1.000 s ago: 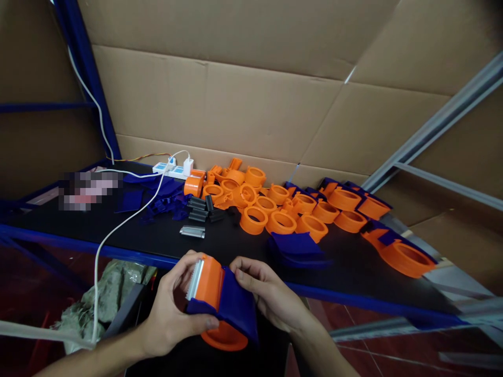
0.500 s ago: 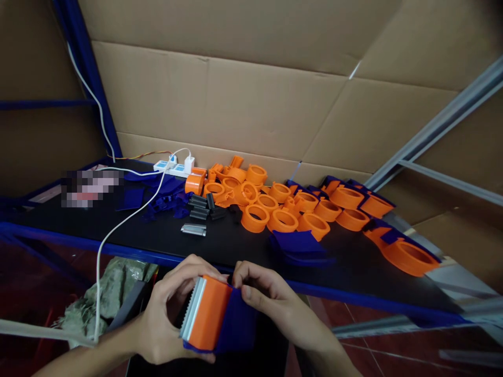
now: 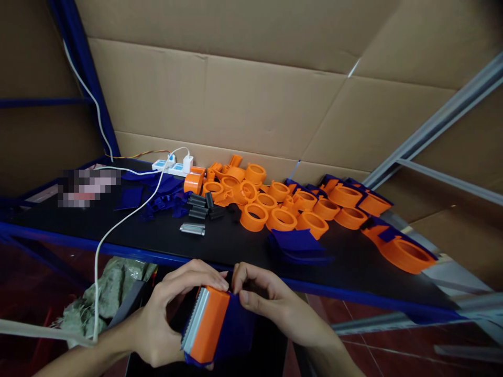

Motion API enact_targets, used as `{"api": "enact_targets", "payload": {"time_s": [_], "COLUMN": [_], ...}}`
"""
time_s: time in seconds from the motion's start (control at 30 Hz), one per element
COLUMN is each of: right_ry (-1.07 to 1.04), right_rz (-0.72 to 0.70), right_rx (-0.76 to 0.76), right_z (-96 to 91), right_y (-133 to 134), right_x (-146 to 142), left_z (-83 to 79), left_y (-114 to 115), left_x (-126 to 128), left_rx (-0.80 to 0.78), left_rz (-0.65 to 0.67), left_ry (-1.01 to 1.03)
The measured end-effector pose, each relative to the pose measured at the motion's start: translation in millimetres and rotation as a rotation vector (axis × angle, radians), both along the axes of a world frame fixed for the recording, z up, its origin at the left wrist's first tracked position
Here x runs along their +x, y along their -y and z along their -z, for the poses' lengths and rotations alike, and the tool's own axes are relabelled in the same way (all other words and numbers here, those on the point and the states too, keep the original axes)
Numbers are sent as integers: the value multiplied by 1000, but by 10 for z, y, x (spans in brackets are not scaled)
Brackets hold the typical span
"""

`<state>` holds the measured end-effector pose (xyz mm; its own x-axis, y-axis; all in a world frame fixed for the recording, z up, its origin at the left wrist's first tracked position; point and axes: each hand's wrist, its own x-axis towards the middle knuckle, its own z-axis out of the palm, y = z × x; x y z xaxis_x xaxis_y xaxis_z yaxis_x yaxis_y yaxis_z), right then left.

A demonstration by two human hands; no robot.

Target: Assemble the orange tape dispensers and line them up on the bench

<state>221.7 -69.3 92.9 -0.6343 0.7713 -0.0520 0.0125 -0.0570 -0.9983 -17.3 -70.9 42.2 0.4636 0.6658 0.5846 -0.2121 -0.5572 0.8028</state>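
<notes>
In front of the table edge I hold an orange tape dispenser point(image 3: 212, 324) with a toothed metal blade point(image 3: 195, 322) facing left. My left hand point(image 3: 165, 309) wraps round its left side, fingers over the top and thumb underneath. A dark blue plastic flap point(image 3: 236, 327) extends from the dispenser's right side. At the upper edge of that flap, my right hand point(image 3: 263, 298) pinches with thumb and fingers. The dispenser's far side is hidden. Beyond my hands, a silver metal blade piece point(image 3: 192, 229) lies on the black tabletop point(image 3: 149, 235).
Several orange dispenser bodies point(image 3: 253, 217) crowd the back middle, with some blue-flapped ones point(image 3: 408, 254) at the right. Blue sheets point(image 3: 296, 243) are stacked near the front edge. Black pieces point(image 3: 198, 212) and blue parts point(image 3: 168, 201) lie left of centre. A white cable point(image 3: 129, 214) crosses the left side.
The dispenser has tilted and dropped slightly in my hands, and my left fingers now reach further over its top. The right hand keeps its pinch on the blue flap.
</notes>
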Motion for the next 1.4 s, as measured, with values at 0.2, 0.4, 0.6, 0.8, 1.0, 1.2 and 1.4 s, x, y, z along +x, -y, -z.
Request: {"api": "enact_targets", "payload": {"time_s": [0.2,0.4,0.6,0.8,1.0,1.2,1.4], "right_ry": [177,426,556,753,1310,1327,1496], "right_rz": [315,343,470,1285,1409,1358,1289], "right_rx": [249,862,1066,1046,429,408,966], "right_z": [65,91,62,-286,-410,-250,-147], "right_y": [26,326,477,470,65,-297,-375], "right_x": [6,30,232,1120,2396,2918,2764], "left_z": [34,123,14,-18,-12,-25,-33], "left_y": [37,46,88,-21,-75,-65,-79], "left_x": [86,159,269,265,260,277,275], "left_rx": [-232,-627,-730,-729,-817,-846,-859], "left_rz": [25,-53,80,178,116,100,87], "left_ry": [134,387,409,269,247,225,197]}}
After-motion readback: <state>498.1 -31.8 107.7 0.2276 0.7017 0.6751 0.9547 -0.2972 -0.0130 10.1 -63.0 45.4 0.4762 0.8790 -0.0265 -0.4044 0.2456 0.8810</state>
